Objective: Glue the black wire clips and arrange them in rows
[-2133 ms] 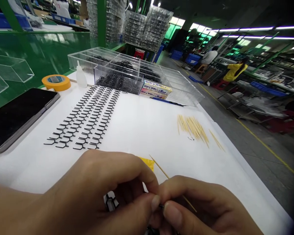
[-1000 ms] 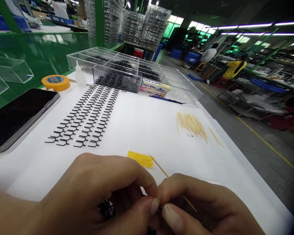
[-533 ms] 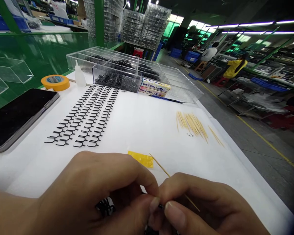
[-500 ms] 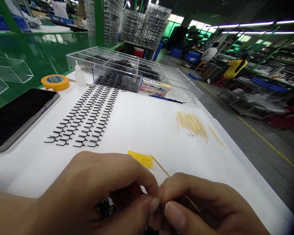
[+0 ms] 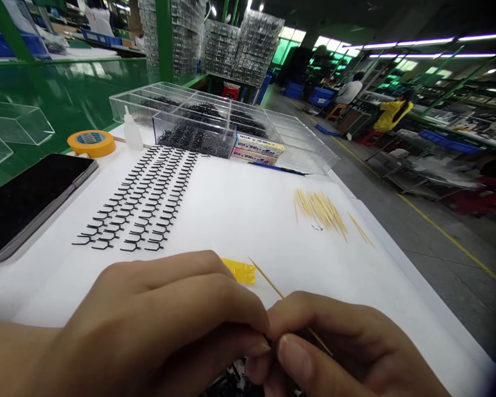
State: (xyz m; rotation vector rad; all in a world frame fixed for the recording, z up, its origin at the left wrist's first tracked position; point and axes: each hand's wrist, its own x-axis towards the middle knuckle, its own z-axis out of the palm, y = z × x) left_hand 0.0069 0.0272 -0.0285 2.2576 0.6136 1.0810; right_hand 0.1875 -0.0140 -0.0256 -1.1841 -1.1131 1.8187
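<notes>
Near the bottom of the head view, my left hand (image 5: 165, 320) and my right hand (image 5: 339, 342) meet with closed fingertips. Between them they pinch a small black part, mostly hidden by the fingers. A wooden toothpick (image 5: 268, 278) slants through my right hand, its upper tip sticking out past the index finger. Loose black parts (image 5: 229, 380) show below the hands. Just beyond the fingers, a piece of yellow tape (image 5: 243, 272) lies on the white work surface (image 5: 231, 209). To the left, Y-shaped black parts (image 5: 151, 212) lie in several neat rows.
A clear divided bin (image 5: 306, 143) with black parts stands behind, small boxes (image 5: 254, 151) and a pen (image 5: 279, 168) before it. Toothpicks (image 5: 320, 212) lie right. A phone (image 5: 33, 201), orange tape roll (image 5: 91, 143) and white bottle (image 5: 132, 129) are left. Two people sit far off.
The fingers of my left hand have shifted and now cover more of the small black part. My right hand keeps its pinch and the toothpick. The view has moved slightly.
</notes>
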